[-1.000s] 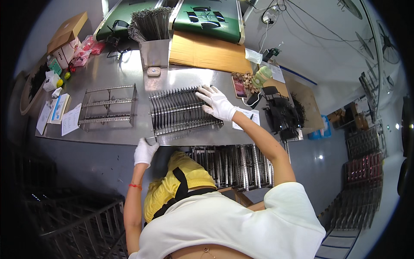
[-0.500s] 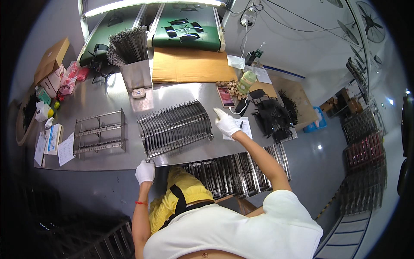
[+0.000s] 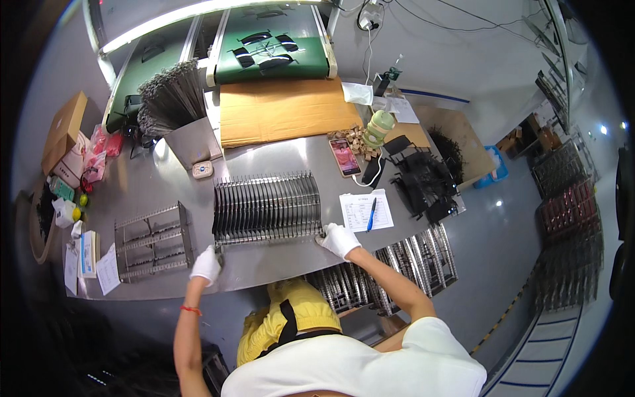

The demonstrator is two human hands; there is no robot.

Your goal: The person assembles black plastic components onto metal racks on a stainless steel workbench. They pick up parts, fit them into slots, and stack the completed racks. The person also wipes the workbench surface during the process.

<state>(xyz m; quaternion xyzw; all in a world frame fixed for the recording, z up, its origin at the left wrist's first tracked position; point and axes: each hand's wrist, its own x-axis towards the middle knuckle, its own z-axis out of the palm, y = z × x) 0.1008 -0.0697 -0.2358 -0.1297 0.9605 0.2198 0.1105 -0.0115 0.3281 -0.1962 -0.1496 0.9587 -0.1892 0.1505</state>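
A metal rack (image 3: 268, 206) filled with a row of curved dark strips stands squarely on the steel table in front of me. At its front left corner is my left hand (image 3: 206, 266) in a white glove, fingers closed on the frame's end. My right hand (image 3: 339, 241), also gloved, grips the front right corner; its fingertips are partly hidden against the frame. To the left sits a second metal rack (image 3: 153, 242) without strips. A sheet of paper (image 3: 357, 218) with a blue pen (image 3: 372, 213) on it lies to the right of the filled rack.
Behind are flat cardboard (image 3: 284, 112), a bin of thin wires (image 3: 173, 99) and a green conveyor (image 3: 297, 65). A phone (image 3: 344, 157), a green bottle (image 3: 379, 128) and black parts (image 3: 426, 185) lie right. More racks (image 3: 413, 264) stand below the table's front edge.
The filled rack has turned from slanted to square with the table edge. My right hand has come down and nearer, from beside the rack's right end to its front right corner.
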